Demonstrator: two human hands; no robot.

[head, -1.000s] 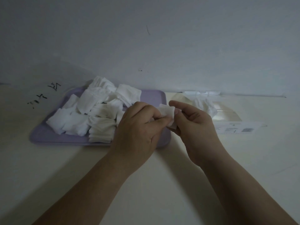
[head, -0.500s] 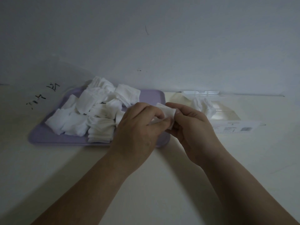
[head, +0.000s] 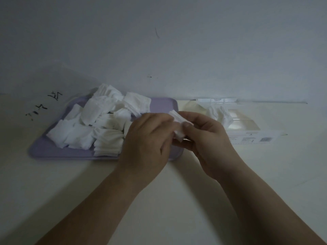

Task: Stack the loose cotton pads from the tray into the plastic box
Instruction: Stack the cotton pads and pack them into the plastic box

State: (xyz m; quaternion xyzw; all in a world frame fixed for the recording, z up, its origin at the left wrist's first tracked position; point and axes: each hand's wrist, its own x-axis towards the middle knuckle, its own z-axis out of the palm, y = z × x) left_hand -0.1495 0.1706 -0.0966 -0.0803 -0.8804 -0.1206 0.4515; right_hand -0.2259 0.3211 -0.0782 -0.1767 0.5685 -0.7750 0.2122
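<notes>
A lilac tray (head: 164,105) lies at the left of the table with a heap of loose white cotton pads (head: 99,124) on it. Over the tray's right end, my left hand (head: 146,140) and my right hand (head: 207,140) pinch the same small bundle of cotton pads (head: 177,127) between their fingertips. To the right stands the clear plastic box (head: 247,126), its lid open against the wall. A few white pads (head: 219,114) sit inside its left part. The held bundle hovers above the tray's rim, left of the box.
The pale table (head: 177,200) meets a grey wall (head: 159,50) right behind the tray and box. Black scribbles (head: 44,105) mark the table at the far left. A white label (head: 254,138) runs along the box's front side.
Both hands have kept hold of the pad bundle and shifted slightly; the bundle looks turned a little between the fingertips. Tray, box and heap have not moved.
</notes>
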